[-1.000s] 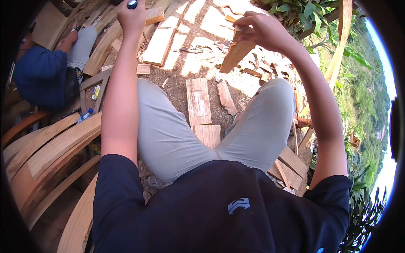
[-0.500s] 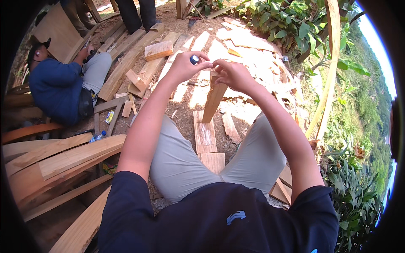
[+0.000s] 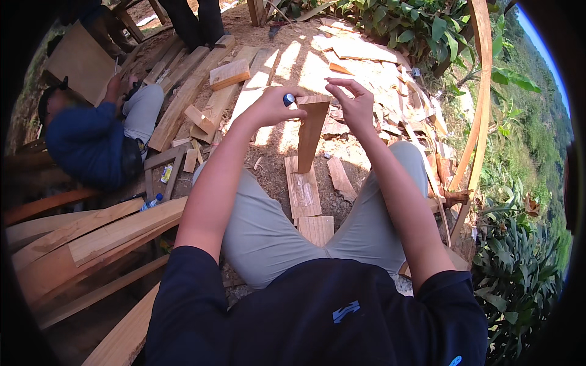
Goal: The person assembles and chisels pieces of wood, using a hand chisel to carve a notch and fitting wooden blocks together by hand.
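A wooden block (image 3: 313,135) stands upright and slightly tilted between my knees, its lower end on a flat board (image 3: 303,190). My left hand (image 3: 273,110) is at the left side of the block's top, with the thumb against or just in front of the wood. It is curled round a small round blue thing with a pale face (image 3: 289,99), whose kind I cannot make out. Right of the block top, my right hand (image 3: 355,108) is raised clear of the wood. Its thumb and forefinger are close together, and anything between them is too small to see.
A shorter board (image 3: 316,230) and a wood offcut (image 3: 342,179) lie by my legs. Long planks (image 3: 122,235) are stacked at left. Beyond them sits a person in blue (image 3: 91,137). Wood scraps cover the ground ahead; a bent timber strip (image 3: 479,110) rises at right.
My hands, which met above the block, have separated. The right hand has moved to the right, and the left has come down beside the block's top, which now shows.
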Action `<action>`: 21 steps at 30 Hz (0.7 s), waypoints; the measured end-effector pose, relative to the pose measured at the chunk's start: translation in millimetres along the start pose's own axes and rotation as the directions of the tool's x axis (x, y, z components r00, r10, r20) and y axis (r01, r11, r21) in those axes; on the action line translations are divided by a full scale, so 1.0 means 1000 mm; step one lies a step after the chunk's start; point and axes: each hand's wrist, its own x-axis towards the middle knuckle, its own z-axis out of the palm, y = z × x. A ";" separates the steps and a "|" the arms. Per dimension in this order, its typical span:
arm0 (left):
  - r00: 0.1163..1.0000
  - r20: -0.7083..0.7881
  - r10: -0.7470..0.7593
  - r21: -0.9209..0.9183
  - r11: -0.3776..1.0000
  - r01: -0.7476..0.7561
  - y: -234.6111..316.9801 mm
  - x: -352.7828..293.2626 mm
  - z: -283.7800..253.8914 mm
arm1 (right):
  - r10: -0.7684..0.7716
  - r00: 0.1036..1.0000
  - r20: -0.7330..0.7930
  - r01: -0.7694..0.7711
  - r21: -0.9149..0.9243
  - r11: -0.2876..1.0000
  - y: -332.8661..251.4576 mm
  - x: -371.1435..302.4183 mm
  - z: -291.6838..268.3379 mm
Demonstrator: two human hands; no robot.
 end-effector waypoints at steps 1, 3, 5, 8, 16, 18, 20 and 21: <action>1.000 -0.005 -0.023 -0.011 1.000 0.023 -0.001 -0.002 0.000 | 0.179 0.973 -0.148 -0.149 0.194 0.970 0.007 -0.001 -0.006; 0.998 -0.022 -0.054 -0.008 0.999 0.054 -0.007 -0.003 -0.001 | 0.446 0.823 -0.350 -0.448 0.081 0.890 0.016 -0.012 -0.022; 0.997 -0.050 -0.052 -0.007 0.999 0.052 -0.007 -0.002 0.000 | 0.652 0.637 -0.410 -0.587 0.290 0.756 0.077 -0.027 -0.038; 0.993 -0.106 -0.045 -0.031 0.999 0.042 -0.018 -0.002 0.000 | 0.773 0.611 -0.171 -0.736 0.237 0.634 0.131 -0.064 -0.010; 0.994 -0.106 -0.033 -0.010 0.999 0.032 -0.010 0.006 0.001 | 0.890 0.407 -0.205 -0.729 -0.660 0.182 0.181 -0.168 0.048; 0.994 -0.098 -0.039 0.003 0.999 0.039 -0.012 0.000 0.000 | 0.901 0.397 -0.177 -0.734 -0.651 0.195 0.174 -0.194 0.062; 0.995 -0.096 -0.038 0.015 0.999 0.039 -0.019 -0.007 -0.003 | 0.895 0.434 -0.105 -0.712 -0.648 0.270 0.162 -0.212 0.076; 0.995 -0.099 -0.006 0.024 1.000 0.009 -0.018 -0.005 -0.003 | 0.844 0.526 -0.102 -0.685 -0.639 0.350 0.167 -0.218 0.075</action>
